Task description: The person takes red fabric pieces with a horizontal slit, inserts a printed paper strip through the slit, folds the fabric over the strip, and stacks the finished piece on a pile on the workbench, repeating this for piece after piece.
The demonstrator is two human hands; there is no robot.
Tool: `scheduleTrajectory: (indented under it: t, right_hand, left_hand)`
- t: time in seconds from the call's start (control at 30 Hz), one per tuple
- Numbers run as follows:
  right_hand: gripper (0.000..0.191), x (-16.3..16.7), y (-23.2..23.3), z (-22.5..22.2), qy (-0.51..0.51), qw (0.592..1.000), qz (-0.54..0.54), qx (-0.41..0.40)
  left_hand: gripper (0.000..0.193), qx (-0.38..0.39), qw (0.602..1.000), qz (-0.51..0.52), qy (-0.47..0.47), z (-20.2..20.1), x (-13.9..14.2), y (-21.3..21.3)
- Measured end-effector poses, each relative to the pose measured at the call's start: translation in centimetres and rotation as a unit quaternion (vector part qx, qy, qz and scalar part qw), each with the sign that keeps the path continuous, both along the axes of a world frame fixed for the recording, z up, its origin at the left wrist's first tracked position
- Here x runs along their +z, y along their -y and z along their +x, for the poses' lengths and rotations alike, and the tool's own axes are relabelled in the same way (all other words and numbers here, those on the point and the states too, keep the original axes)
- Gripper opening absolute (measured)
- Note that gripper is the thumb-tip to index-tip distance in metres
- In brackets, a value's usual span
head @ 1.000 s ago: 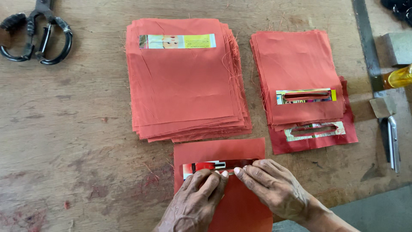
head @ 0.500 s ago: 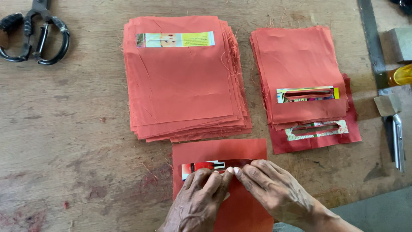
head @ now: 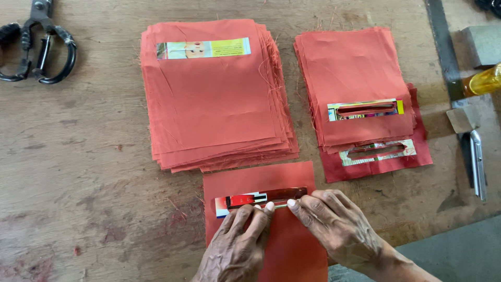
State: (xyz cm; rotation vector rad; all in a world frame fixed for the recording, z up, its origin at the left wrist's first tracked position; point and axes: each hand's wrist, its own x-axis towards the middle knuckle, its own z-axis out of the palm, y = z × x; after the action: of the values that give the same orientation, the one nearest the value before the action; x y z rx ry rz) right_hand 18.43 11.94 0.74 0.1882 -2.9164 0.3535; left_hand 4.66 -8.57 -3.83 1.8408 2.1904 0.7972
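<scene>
Both hands, left hand (head: pixel 237 243) and right hand (head: pixel 334 230), pressed fingertips flat on the cloth piece (head: pixel 261 180) beside its paper strip (head: pixel 258 198); thin, limp fabric, probably best held by its edges.

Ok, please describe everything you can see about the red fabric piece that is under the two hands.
The red fabric piece is a flat rectangle of woven-looking cloth that lies on the wooden table, just below the big stack of similar pieces. A narrow strip of colourful printed paper runs across its upper part, with a long slot cut along it. The left hand and right hand press their fingertips on the cloth just under that strip. Its lower end is hidden by the hands and the picture edge.
</scene>
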Motion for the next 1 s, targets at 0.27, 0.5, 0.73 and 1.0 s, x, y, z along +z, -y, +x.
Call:
scheduleTrajectory:
  t: [0.27, 0.5, 0.73, 1.0]
  right_hand:
    - [0.042, 0.2, -0.4, 0.6, -0.004, 0.996, -0.051, -0.076]
    - [0.017, 1.5, 1.3, -1.4, 0.002, 0.933, -0.210, -0.292]
    - [0.013, 0.8, 3.4, -4.8, -0.002, 0.938, -0.214, -0.273]
    - [0.012, 1.3, 3.1, -4.8, 0.036, 0.932, -0.223, -0.282]
  left_hand:
    - [0.060, 0.001, 0.997, -0.069, -0.036, -0.7, 0.6, 1.0]
    - [0.066, 0.055, 0.996, -0.005, -0.070, -0.9, 0.0, 3.5]
    - [0.063, 0.073, 0.994, -0.010, -0.085, 0.6, -1.5, 3.4]
    - [0.058, 0.117, 0.990, 0.001, -0.080, 0.1, -1.9, 5.2]
